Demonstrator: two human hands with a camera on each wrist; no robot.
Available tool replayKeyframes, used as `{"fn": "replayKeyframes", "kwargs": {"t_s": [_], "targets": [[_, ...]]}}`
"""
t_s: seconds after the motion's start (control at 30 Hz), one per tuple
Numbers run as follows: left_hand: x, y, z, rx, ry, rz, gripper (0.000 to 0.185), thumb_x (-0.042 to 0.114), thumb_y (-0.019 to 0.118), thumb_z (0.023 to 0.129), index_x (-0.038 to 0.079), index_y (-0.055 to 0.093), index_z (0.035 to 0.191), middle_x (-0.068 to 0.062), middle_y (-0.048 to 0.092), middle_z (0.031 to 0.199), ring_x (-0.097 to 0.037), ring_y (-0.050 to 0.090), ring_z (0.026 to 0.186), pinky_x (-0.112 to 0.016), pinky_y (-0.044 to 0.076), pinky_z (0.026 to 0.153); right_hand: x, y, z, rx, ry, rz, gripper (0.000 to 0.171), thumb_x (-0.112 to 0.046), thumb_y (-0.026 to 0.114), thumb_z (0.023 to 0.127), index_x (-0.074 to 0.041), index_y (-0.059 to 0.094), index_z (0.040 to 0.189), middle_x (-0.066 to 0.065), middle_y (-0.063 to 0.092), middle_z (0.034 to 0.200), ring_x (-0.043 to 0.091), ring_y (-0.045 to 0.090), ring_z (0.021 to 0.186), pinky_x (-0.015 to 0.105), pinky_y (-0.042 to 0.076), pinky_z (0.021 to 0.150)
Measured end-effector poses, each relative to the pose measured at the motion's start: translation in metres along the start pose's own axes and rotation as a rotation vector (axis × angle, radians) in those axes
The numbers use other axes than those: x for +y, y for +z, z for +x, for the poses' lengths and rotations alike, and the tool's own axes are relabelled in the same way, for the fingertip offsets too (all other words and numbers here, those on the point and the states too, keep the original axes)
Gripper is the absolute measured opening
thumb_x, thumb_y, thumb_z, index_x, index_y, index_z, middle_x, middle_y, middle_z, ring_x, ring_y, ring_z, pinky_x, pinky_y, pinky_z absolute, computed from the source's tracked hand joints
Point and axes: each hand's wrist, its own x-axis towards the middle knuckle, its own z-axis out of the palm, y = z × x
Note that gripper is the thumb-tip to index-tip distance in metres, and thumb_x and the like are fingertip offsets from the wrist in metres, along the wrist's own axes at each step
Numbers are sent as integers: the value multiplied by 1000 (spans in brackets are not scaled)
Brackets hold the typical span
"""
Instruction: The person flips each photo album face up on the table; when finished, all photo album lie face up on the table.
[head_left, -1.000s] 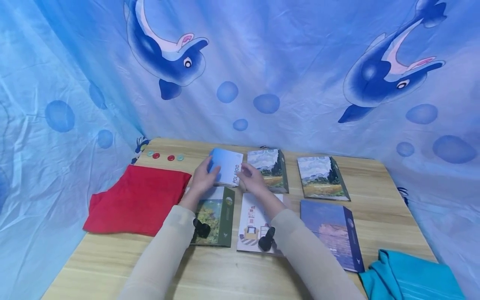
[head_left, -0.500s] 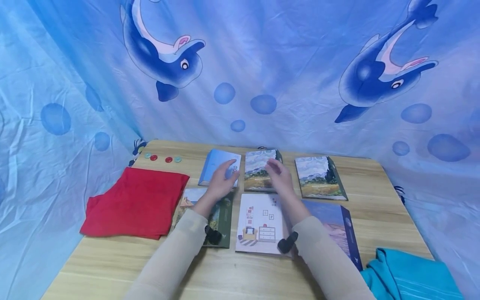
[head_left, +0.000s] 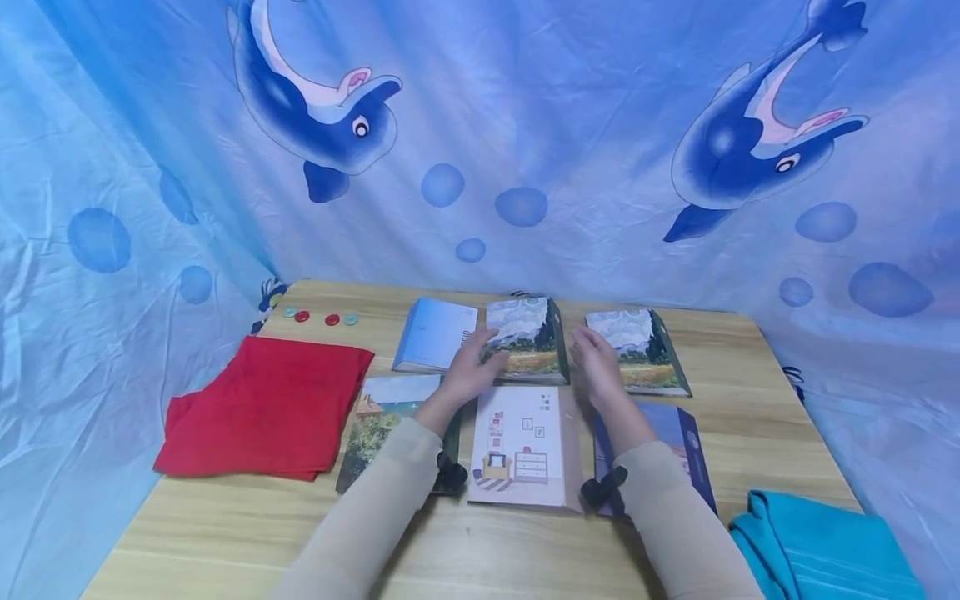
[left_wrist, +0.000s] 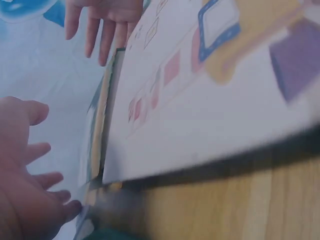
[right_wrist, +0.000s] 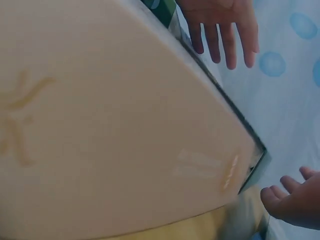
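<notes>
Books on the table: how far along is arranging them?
Looks done: six books lie in two rows of three, the blue book close beside the middle landscape book.
In hand: the left hand and right hand flank that middle book, gripping nothing.
Possibly left: closing the wider gap to the rightmost landscape book.

Left hand (head_left: 472,369) partly hides blue album (head_left: 435,335); teal cloth (head_left: 836,550) cut off below.
</notes>
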Motion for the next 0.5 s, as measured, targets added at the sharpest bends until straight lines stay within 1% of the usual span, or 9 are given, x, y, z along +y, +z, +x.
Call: {"fn": "replayKeyframes", "kwargs": {"t_s": [0.13,0.2,0.23,0.27,0.3,0.4,0.5], "targets": [[2,8,5,-1,-55,8,63,37,58,102,11,38,156,-17,11,168,-38,12,153,-58,17,121,6,-2,-2,-41,48,-34,66,-39,42,109,-6,20,162,19,23,165,35,24,151,44,18,124],[2,13,7,-6,-76,-3,64,38,58,102,11,38,157,-17,9,169,-38,11,153,-58,16,122,10,-2,-3,-59,72,-28,67,-39,39,109,-8,15,163,17,18,167,35,19,153,43,14,125],[3,15,7,-12,-85,-12,64,39,57,102,12,37,157,-17,9,169,-38,12,153,-57,16,122,12,-1,-3,-68,77,-14,66,-37,39,109,-7,13,163,17,14,168,35,16,153,43,12,125],[3,16,8,-20,-91,-17,65,40,56,103,12,37,157,-17,9,169,-38,12,153,-57,17,122,14,-1,-4,-74,82,0,65,-34,39,110,-6,13,162,16,13,168,34,15,154,42,12,125],[4,18,8,-28,-96,-24,65,41,56,103,11,36,158,-18,10,168,-38,13,153,-57,17,122,15,1,-4,-87,80,25,63,-30,38,110,-3,13,162,18,12,168,34,15,154,42,12,125],[6,22,7,-49,-115,-27,68,45,55,102,13,34,159,-16,13,168,-36,15,153,-56,19,122,18,4,-5,-119,74,112,55,-18,38,109,6,22,157,23,19,164,35,19,152,42,15,125],[8,25,7,-59,-114,-3,70,47,55,101,14,33,159,-15,15,168,-34,15,153,-55,18,122,18,5,-3,-135,80,166,50,-15,36,110,10,27,152,26,25,160,35,21,151,43,14,125]]}}
